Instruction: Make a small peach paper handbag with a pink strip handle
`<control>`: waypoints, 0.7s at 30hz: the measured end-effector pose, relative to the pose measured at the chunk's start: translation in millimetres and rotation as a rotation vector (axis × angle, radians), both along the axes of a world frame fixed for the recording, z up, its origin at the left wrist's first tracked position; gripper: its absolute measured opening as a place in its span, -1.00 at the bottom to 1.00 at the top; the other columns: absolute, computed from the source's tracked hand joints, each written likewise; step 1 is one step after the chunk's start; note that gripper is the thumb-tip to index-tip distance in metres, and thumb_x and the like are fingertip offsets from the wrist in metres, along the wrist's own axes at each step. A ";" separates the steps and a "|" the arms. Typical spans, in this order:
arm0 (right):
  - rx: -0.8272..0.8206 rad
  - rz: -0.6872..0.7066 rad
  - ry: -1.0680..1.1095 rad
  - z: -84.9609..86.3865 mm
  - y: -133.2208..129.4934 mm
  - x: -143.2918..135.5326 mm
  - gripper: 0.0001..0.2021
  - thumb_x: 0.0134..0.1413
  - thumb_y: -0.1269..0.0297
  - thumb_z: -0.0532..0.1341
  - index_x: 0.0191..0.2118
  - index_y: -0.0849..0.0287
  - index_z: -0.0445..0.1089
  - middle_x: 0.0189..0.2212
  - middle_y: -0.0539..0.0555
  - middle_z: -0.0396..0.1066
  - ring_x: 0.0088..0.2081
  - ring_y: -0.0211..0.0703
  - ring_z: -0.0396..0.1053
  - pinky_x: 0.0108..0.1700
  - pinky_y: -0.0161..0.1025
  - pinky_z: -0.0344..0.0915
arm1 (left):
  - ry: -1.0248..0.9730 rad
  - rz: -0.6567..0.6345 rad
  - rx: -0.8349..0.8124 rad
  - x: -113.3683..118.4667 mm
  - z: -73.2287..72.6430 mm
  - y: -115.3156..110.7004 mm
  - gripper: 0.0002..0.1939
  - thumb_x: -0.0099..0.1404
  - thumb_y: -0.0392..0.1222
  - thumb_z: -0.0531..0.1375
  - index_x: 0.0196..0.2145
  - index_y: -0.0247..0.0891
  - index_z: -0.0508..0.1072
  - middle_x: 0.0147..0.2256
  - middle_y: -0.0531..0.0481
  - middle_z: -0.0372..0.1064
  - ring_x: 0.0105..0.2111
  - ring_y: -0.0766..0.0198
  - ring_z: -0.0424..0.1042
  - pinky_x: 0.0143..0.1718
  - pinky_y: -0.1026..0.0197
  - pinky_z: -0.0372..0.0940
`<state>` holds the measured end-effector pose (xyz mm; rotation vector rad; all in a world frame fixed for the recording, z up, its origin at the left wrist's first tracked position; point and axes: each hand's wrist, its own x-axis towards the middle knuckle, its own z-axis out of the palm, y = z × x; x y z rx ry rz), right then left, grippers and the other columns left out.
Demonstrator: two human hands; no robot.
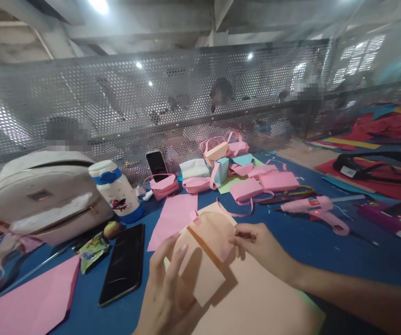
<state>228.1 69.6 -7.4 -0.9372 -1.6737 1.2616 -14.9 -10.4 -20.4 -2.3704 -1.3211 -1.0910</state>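
Note:
A folded piece of peach paper (pixel 209 274) is held up between my two hands above a larger peach sheet (pixel 256 302) on the table. My left hand (pixel 167 279) grips its left side, thumb and fingers bent around the edge. On the other side my right hand (pixel 256 246) pinches the paper's right edge between thumb and fingers. A darker orange fold runs diagonally across the middle of the piece. Behind it lies a flat pink sheet (pixel 176 216). Part of the left palm and the paper's underside are hidden.
Several small pink paper bags (pixel 245 188) stand behind my hands. On the right are a pink glue gun (pixel 322 209), scissors (pixel 291 193) and a purple device (pixel 392 216). On the left are a phone (pixel 123 265), bottle (pixel 116 190), snack packet (pixel 94 251) and backpack (pixel 47 190). A perforated metal panel (pixel 186 102) stands behind.

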 end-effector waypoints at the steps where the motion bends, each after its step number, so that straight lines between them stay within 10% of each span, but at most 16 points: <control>1: -0.006 0.013 0.006 1.6 -0.2 -0.5 -0.60 0.13 -0.02 0.27 -0.53 0.22 0.45 -0.61 0.02 0.40 -0.55 -0.25 0.32 -0.48 -0.34 0.25 | -0.012 0.007 -0.012 -0.2 0.2 -0.1 -0.03 0.23 -0.11 0.31 0.41 -0.12 -0.18 0.29 -0.31 -0.10 0.28 -0.15 0.05 0.14 -0.15 0.29; 8: -0.095 0.076 0.048 7.3 1.5 -2.0 -0.82 0.09 0.22 0.24 -0.43 0.21 0.44 -0.52 0.02 0.48 -0.47 -0.24 0.41 -0.54 -0.39 0.16 | -0.089 0.056 -0.082 5.0 5.8 -0.7 -0.08 0.26 -0.12 0.28 0.40 -0.07 -0.16 0.26 -0.30 -0.07 0.28 -0.17 0.04 0.12 -0.21 0.30; 21: -0.093 0.005 0.042 1.9 6.7 2.3 -0.69 0.06 0.07 0.31 -0.53 0.19 0.39 -0.61 0.01 0.46 -0.59 -0.28 0.37 -0.53 -0.35 0.26 | -0.181 0.121 -0.172 4.2 7.0 1.7 -0.08 0.21 -0.17 0.29 0.38 -0.05 -0.12 0.28 -0.27 -0.07 0.31 -0.23 0.01 0.16 -0.29 0.25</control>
